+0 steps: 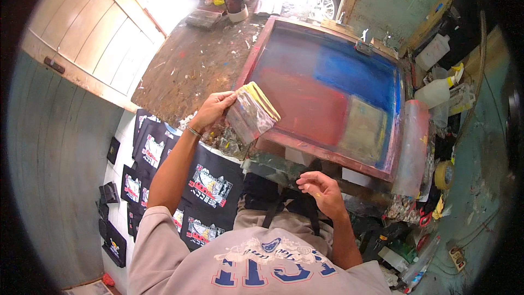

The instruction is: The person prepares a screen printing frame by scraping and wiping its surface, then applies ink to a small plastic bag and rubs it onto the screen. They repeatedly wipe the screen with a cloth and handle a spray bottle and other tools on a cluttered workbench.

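Observation:
My left hand (217, 108) is closed on the upper left corner of a paint-smeared squeegee (252, 113), a flat rectangular piece with yellow along its upper edge. It is held tilted over the near left corner of a screen printing frame (305, 141). The frame's reddish border surrounds mesh stained blue, red and yellowish (322, 95). In front of the frame's near edge hovers my right hand (323, 190), its fingers loosely bent and apart from the thumb, with nothing seen in it. A yellow smear marks that hand.
Printed black cloth pieces (210, 186) lie at the lower left. A stained wooden tabletop (188, 68) extends left of the frame. Along the right stand a spray bottle (436, 93), a translucent reddish roll (412, 145) and a tape roll (444, 175). A container (238, 13) stands at the far end.

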Tool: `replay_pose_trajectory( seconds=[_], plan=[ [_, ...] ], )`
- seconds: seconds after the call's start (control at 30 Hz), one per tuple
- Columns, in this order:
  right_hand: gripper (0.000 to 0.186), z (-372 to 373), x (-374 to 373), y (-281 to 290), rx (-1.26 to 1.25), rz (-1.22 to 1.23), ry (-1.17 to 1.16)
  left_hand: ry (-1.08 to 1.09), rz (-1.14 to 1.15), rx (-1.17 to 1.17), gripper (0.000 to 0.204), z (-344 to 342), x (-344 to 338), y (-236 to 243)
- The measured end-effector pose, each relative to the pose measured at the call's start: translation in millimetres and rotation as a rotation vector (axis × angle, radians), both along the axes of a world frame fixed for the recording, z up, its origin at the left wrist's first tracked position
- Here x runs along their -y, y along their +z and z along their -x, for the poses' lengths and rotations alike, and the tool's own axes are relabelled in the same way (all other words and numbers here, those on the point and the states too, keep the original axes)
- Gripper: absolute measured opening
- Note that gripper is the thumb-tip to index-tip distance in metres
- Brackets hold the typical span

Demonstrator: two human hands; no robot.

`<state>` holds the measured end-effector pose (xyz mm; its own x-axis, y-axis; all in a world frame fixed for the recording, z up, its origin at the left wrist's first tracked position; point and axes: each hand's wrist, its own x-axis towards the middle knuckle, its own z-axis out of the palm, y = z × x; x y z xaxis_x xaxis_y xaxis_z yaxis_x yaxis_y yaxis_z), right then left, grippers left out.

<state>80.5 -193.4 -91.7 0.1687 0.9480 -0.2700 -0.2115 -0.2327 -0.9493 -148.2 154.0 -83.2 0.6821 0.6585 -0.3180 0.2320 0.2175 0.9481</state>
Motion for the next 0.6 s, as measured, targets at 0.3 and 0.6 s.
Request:
replay_pose_trajectory(
  seconds=[0.3, 0.6],
  plan=[
    [0.024, -8.9, 0.4, 0.8, -0.009, 0.022, 0.009, 0.087, -0.042, -0.042, 0.034, -5.2, 17.6, 8.2],
    [0.024, -22.5, 4.2, 17.1, -0.036, -0.045, -0.062, 0.325, -0.113, 0.028, 0.036, -44.3, 131.3, -26.0]
  ],
)
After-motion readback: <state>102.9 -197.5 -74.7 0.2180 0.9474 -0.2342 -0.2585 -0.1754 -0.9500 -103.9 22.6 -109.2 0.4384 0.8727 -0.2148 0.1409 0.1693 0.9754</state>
